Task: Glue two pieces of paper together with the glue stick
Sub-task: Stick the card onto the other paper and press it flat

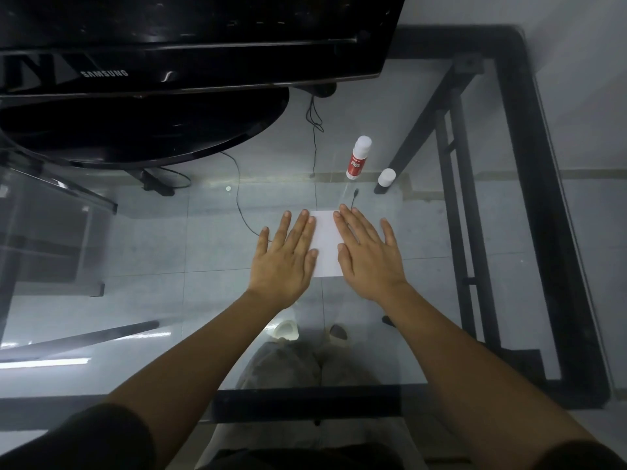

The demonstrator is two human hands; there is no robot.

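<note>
Two bare hands lie flat, fingers spread, on a small white rectangular sheet of paper [326, 244] in the middle of a clear glass tabletop with a black metal frame [400, 259]. The left hand [283, 257] covers the paper's left edge, and the right hand [368, 252] covers its right edge. Neither hand grasps anything; both palms face down and press. Only a bare strip of white shows between them.

Whether one sheet or two stacked sheets lie there cannot be told from this view, as no second edge is visible.

Beyond the paper, on the far side from the person, a white glue stick with a red label [358, 158] stands upright. It is well apart from both hands. Just to its right sits its small white round cap [386, 178], also on the glass. The glue stick appears uncapped, which suggests the glue has already been applied.

The step in hand looks like the pressing-together: palms smoothing the sheets so the bond takes. If so, the task is near its end. The next move would call for even pressure swept outward from the paper's centre toward its edges, then lifting both hands cleanly so the paper does not shift or stick to the skin. Recapping the glue stick would likely follow.

A black Samsung monitor on its oval stand [190, 45] sits at the far left of the paper, its thin black cables [237, 184] trailing behind the glass.
</note>
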